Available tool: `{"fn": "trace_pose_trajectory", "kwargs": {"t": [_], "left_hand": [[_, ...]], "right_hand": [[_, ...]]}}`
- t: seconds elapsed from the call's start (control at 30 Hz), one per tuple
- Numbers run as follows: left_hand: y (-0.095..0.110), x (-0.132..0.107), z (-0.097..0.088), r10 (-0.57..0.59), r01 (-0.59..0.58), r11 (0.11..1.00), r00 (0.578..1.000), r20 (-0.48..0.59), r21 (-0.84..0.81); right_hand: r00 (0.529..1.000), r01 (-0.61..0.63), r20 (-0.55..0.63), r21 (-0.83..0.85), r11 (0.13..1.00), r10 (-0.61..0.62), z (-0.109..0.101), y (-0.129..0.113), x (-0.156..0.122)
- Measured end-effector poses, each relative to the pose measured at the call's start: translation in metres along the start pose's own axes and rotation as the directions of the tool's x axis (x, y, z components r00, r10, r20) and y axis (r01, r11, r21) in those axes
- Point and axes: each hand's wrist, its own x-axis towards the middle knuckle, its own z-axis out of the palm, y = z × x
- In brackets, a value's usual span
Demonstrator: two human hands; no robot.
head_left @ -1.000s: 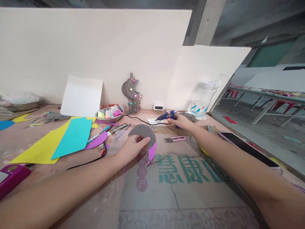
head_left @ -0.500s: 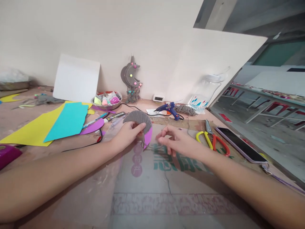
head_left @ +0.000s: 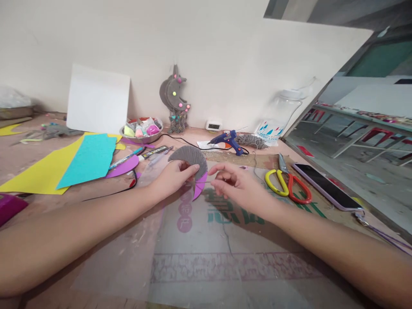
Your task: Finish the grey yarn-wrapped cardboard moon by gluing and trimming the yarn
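A crescent moon shape (head_left: 190,155) is pinched in my left hand (head_left: 175,177), thumb on its front. Grey yarn covers most of it in tight turns, while the lower tip shows bare purple (head_left: 200,189). Just to its right, my right hand (head_left: 236,184) has thumb and fingertips drawn together on a thin grey yarn strand (head_left: 206,182), which runs across to the purple tip. Part of the crescent's inner edge is hidden behind my left fingers. Beneath both hands lies a translucent printed plastic sheet (head_left: 193,279).
Scissors (head_left: 283,182) and a phone (head_left: 328,186) lie at right. A blue glue gun (head_left: 230,140), a grey yarn bundle (head_left: 252,140) and a clear jar (head_left: 277,118) stand behind. Yellow (head_left: 41,169) and turquoise sheets (head_left: 86,159) are at left. A decorated moon hanging (head_left: 175,96) is against the wall.
My right hand has come slightly closer to the crescent, and the strand between them now shows as a straight line at the purple tip. The view has shifted slightly.
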Motion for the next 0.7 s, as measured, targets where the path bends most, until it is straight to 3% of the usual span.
{"fn": "trace_pose_trajectory", "kwargs": {"t": [0.13,0.33,0.47,0.57,0.7], "left_hand": [[0.000,0.000,0.000,-0.013,0.014,1.000,0.999,0.043,-0.011],[0.003,-0.001,0.000,-0.034,0.035,0.999,0.999,0.041,-0.032],[0.004,-0.001,0.000,-0.035,0.036,0.999,0.999,0.028,-0.029],[0.003,-0.001,0.000,-0.035,0.035,0.999,0.999,0.025,-0.022],[0.002,-0.001,0.000,-0.029,0.030,0.999,0.999,0.022,-0.026]], "right_hand": [[0.986,0.094,-0.138,-0.038,0.995,-0.098,-0.016,0.018,0.012],[0.981,0.021,-0.188,-0.135,0.991,-0.047,-0.026,0.046,0.022],[0.964,-0.057,-0.259,0.045,0.997,0.067,-0.026,0.034,0.021],[0.977,-0.060,-0.193,0.175,0.983,0.094,-0.020,0.021,0.015],[0.979,-0.203,0.062,0.192,0.960,0.194,-0.005,0.020,0.006]]}}
